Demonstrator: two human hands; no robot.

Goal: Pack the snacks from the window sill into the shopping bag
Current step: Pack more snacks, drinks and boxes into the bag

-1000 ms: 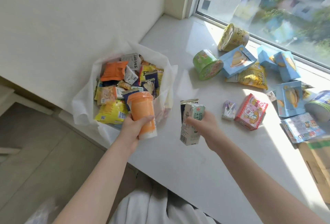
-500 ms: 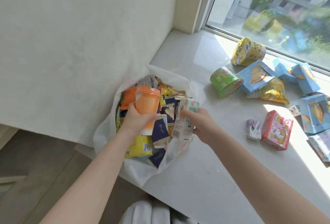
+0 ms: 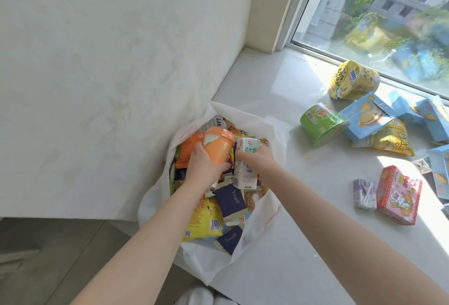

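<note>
- Left hand (image 3: 204, 166): fingers wrapped round an orange cup (image 3: 218, 146), cup tilted, over the mouth of the bag (image 3: 243, 115).
- Right hand (image 3: 262, 159), just beside the left: grips a carton (image 3: 246, 163), roughly upright, close against the cup. Can't tell if they touch.
- Bag sits under both hands, open and heaped with packets.
- Step, as I read it: putting cup and carton into the bag. Roughly mid-task, since plenty is left out on the sill.
- Next: release both onto the heap. The pile is high, so they likely need laying flat or wedging in to keep from sliding out. Then reach right for more.
- Right of the right hand, well apart: green tub (image 3: 322, 123), yellow tub (image 3: 352, 82), blue boxes (image 3: 366, 115), chip pack (image 3: 388, 139), purple carton (image 3: 364, 194) just beside a pink box (image 3: 398, 194).
- Sill (image 3: 303, 219): white, smooth, sunlit on the right.
- Room: white wall (image 3: 109, 61) left of the left hand, grey floor (image 3: 48, 256) below it, window (image 3: 388, 13) beyond the loose snacks.
</note>
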